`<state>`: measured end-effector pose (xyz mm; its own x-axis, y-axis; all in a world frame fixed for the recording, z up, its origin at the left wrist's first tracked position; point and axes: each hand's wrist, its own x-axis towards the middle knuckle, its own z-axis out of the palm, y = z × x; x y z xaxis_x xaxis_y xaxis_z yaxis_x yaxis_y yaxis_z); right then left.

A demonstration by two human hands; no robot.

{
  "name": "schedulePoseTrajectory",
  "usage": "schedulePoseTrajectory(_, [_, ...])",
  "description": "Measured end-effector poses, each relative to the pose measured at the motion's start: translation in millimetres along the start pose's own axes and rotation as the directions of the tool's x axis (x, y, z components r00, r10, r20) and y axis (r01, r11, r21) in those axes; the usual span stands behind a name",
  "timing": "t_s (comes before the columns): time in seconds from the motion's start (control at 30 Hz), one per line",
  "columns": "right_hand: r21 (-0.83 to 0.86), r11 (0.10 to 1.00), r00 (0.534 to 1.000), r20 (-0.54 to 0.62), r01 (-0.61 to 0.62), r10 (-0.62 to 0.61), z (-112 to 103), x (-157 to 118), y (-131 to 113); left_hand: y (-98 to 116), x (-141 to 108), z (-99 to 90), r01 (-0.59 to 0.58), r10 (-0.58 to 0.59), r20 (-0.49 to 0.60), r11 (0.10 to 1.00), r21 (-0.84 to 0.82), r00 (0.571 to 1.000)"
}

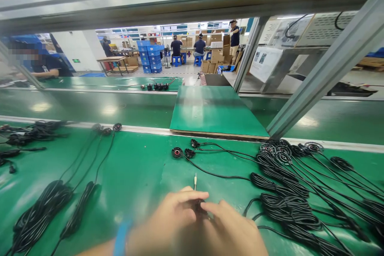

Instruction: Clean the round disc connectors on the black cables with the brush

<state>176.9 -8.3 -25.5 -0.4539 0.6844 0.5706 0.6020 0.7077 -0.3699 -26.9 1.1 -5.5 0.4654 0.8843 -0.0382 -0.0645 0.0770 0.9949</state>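
My left hand (pixel 168 218) and my right hand (pixel 231 228) meet at the bottom centre over the green workbench (pixel 135 172), fingers closed together on a small black cable part (pixel 200 207). A thin metal plug tip (pixel 195 181) sticks up just beyond my fingers. A blue band (pixel 121 238) is on my left wrist. Ahead lie two round black earpiece-like parts (pixel 182 153) on a black lead.
Coiled black cable bundles (pixel 288 204) with round parts pile at the right; more coils (pixel 45 212) lie at the left. A green board (pixel 214 112) rests across the conveyor. A slanted metal post (pixel 324 68) rises right. People sit at benches beyond.
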Motion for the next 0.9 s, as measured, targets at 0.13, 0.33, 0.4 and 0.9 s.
schedulePoseTrajectory(0.13, [0.0, 0.999, 0.999, 0.025, -0.044, 0.044, 2, -1, -3, 2, 0, 5.3, 0.004, 0.001, 0.042, 0.992, -0.124, 0.999])
schedulePoseTrajectory(0.33, [0.054, 0.994, 0.995, 0.021, -0.096, 0.095, 1, -2, -2, -1, 1, 4.9, 0.038, -0.03, 0.067, 0.993, -0.109, 0.997])
schedulePoseTrajectory(0.4, [0.064, 0.991, 0.993, 0.01, -0.122, 0.121, 2, -2, -4, -4, 2, 5.7, 0.011, -0.005, 0.062, 0.994, -0.106, 0.998])
schedulePoseTrajectory(0.9, [0.513, 0.594, 0.784, 0.402, -0.62, 0.472, 8, -1, -2, -13, 4, 6.0, 0.073, -0.09, -0.146, 0.99, -0.118, 0.985])
